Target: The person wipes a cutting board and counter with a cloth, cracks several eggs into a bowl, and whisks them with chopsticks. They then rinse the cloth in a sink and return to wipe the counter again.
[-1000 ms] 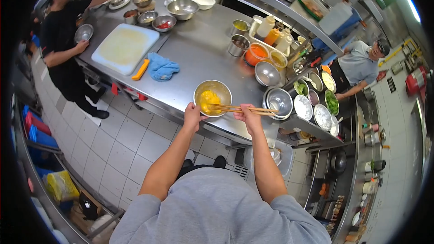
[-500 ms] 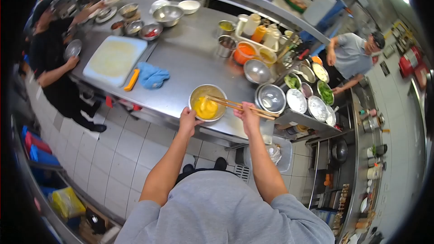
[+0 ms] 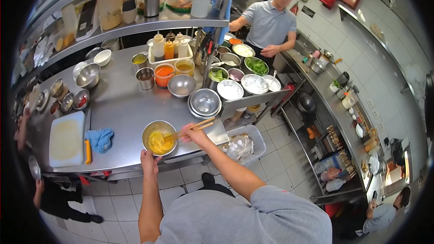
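Observation:
At the counter's front edge, a metal bowl point(image 3: 149, 129) contains yellow beaten egg point(image 3: 160, 143). My left hand point(image 3: 149, 161) grips the bowl's near rim from below, some of its fingers hidden behind the wall. Wrapped round a pair of wooden chopsticks point(image 3: 203, 124), my right hand point(image 3: 193, 135) is at the bowl's right side. The chopstick tips reach into the egg, blurred. To the left lie a blue cloth point(image 3: 99, 140), a knife with an orange handle point(image 3: 88, 152) and a cutting board point(image 3: 67, 139).
Stacked metal bowls point(image 3: 205, 102) stand beyond my right hand. Sauce tubs point(image 3: 164, 76) and squeeze bottles point(image 3: 168, 49) are at the back, under a shelf point(image 3: 122, 31). A co-worker point(image 3: 271, 22) stands behind the ingredient bowls; another person's hand point(image 3: 39, 185) holds a bowl at far left.
The view has swung right, so the counter things appear farther left. My right hand has come closer to the bowl, with the chopsticks at a different angle. My left hand still holds the rim.

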Available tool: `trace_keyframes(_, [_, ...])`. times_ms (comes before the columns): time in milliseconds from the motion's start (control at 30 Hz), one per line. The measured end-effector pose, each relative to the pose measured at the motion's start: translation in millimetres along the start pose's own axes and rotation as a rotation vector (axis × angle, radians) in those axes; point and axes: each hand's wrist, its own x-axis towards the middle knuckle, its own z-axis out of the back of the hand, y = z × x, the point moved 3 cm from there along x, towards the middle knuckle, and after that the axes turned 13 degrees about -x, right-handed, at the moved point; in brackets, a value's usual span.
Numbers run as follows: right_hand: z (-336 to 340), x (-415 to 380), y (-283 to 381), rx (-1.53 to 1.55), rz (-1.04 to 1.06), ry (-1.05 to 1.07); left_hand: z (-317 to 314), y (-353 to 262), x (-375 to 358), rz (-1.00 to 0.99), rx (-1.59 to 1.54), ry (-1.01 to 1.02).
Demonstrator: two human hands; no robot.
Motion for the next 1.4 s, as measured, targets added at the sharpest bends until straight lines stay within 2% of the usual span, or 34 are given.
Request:
trace_keyframes(67, [0.9,-7.8,-2.7,-0.107,-0.088,0.141,-2.6,0.7,-2.7,0.022,0.002,0.02])
trace_keyframes(100, [1.5,-9.5,-4.4,-0.106,-0.087,0.132,-5.1,0.3,-5.7,0.035,-0.005,0.027])
trace_keyframes(167, [8.0,-14.4,-6.8,0.046,0.061,-0.129,-9.8,1.7,-10.1,0.051,-0.001,0.026])
trace_keyframes(200, [9.9,-19.4,-5.2,0.046,0.058,-0.137,-10.6,3.0,-10.3,0.058,0.0,0.021])
trace_keyframes(267, [8.8,-30.3,-6.6,-0.102,-0.117,0.077,-11.3,4.6,-11.2,0.072,0.009,0.034])
trace_keyframes(333, [13.3,-32.7,-10.3,-0.05,-0.087,0.04,-12.2,9.5,-10.8,0.085,0.012,0.044])
trace_keyframes(400, [20.3,-39.4,-10.1,0.015,0.03,-0.211,-11.9,16.4,-12.2,0.1,0.02,0.06])
trace_keyframes(433, [22.2,-45.2,-10.8,-0.038,-0.066,-0.108,-11.7,19.2,-12.7,0.105,0.022,0.061])
trace_keyframes(533, [28.3,-55.4,-4.3,0.02,-0.089,-0.063,-21.9,21.9,-15.6,0.119,0.032,0.088])
trace_keyframes(667, [46.7,-53.3,-12.2,-0.001,-0.004,-0.219,-34.9,29.4,-21.2,0.137,0.068,0.096])
trace_keyframes(733, [53.4,-58.9,-9.0,-0.045,-0.101,-0.068,-41.2,35.9,-21.2,0.137,0.072,0.109])
trace_keyframes(767, [56.7,-59.0,-6.6,-0.045,-0.1,-0.066,-43.3,39.7,-21.1,0.144,0.082,0.105])
trace_keyframes(833, [70.6,-59.9,-6.0,0.038,0.008,-0.249,-50.1,45.1,-26.8,0.151,0.096,0.097])
trace_keyframes(867, [76.8,-61.0,-7.3,0.046,0.008,-0.251,-55.1,49.6,-29.7,0.163,0.091,0.092])
trace_keyframes(933, [82.6,-72.6,-1.7,-0.083,-0.11,-0.027,-60.3,57.3,-33.5,0.183,0.104,0.093])
trace_keyframes(1000, [92.4,-83.8,-0.1,0.022,-0.062,-0.059,-65.5,69.8,-35.2,0.188,0.105,0.122])
trace_keyframes(1067, [112.8,-81.7,-13.0,-0.018,-0.016,-0.272,-73.1,80.7,-40.9,0.193,0.115,0.128])
trace_keyframes(1100, [116.1,-91.4,-8.9,-0.059,-0.092,-0.19,-76.1,85.4,-43.1,0.199,0.128,0.131])
trace_keyframes(1200, [132.5,-109.7,5.5,0.042,-0.039,-0.145,-86.4,97.4,-49.2,0.228,0.17,0.145])
trace_keyframes(1267, [148.1,-118.1,4.3,0.109,0.032,-0.25,-95.5,107.1,-56.6,0.237,0.174,0.167])
trace_keyframes(1333, [157.7,-130.4,5.2,-0.074,-0.097,-0.168,-104.2,118.3,-62.3,0.246,0.181,0.199])
trace_keyframes(1400, [167.7,-144.2,4.0,-0.076,-0.057,-0.163,-113.6,128.8,-70.5,0.265,0.24,0.235])
